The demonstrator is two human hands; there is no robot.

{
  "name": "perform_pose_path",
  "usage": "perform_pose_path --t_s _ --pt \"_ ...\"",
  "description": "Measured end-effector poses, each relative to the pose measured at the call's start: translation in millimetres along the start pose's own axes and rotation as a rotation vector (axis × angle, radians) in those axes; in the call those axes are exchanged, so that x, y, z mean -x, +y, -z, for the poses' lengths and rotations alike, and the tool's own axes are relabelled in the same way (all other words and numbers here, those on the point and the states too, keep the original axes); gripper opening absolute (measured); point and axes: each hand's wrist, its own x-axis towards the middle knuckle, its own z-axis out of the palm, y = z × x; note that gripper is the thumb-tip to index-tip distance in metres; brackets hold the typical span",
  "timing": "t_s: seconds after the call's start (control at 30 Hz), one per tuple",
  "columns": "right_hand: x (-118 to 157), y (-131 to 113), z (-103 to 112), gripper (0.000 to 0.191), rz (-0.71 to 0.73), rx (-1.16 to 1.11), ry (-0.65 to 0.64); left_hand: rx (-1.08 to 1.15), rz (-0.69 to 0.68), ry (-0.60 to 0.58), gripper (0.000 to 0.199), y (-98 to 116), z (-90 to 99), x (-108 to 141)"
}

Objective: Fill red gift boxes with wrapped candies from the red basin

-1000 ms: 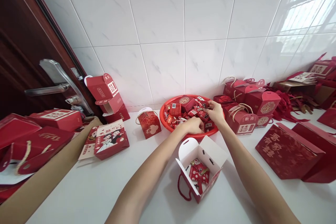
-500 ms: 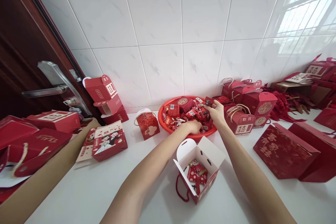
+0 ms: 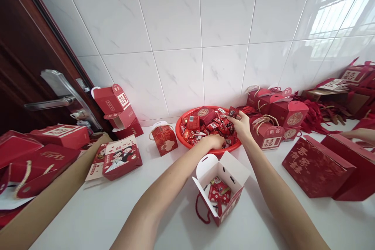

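My left hand (image 3: 215,141) is down among the wrapped candies (image 3: 213,126) at the near side of a red plastic basket (image 3: 179,133). Its fingers are curled, and whatever lies under the fingertips is hidden. Over the basket's right side, my right hand (image 3: 242,125) pinches a small dark red wrapped candy (image 3: 233,113) between thumb and fingers. Between my forearms stands an opened gift box (image 3: 234,202) with white insides, its flaps up and a red cord handle hanging at the left. A red polka-dot packet (image 3: 218,195) and other small items lie inside it.
Closed red gift boxes (image 3: 268,133) stand right of the basket, a small one (image 3: 164,138) to its left. A flat printed box (image 3: 121,158) lies near a carton (image 3: 67,179) of boxes. Another person's hand (image 3: 363,136) shows at the right edge, behind large red boxes (image 3: 318,168).
Another person's hand has come into view at the right edge. My two hands stay almost where they were, the right still pinching the candy; the view has shifted slightly.
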Motion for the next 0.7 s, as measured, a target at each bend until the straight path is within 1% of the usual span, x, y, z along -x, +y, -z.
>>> perform_pose_path --t_s 0.2,0.43,0.7 --pt "-0.2 1.6 -0.5 0.047 -0.009 -0.021 -0.012 -0.028 0.029 -0.018 0.028 0.2 -1.9 -7.1" --pt "-1.6 1.7 -0.7 0.044 -0.026 -0.064 -0.007 -0.014 -0.01 -0.02 0.03 -4.7 -4.6 -10.7" --pt "0.2 -1.8 -1.7 0.046 -0.046 -0.102 -0.004 0.0 -0.046 0.011 0.02 -5.5 -7.3 -16.4"
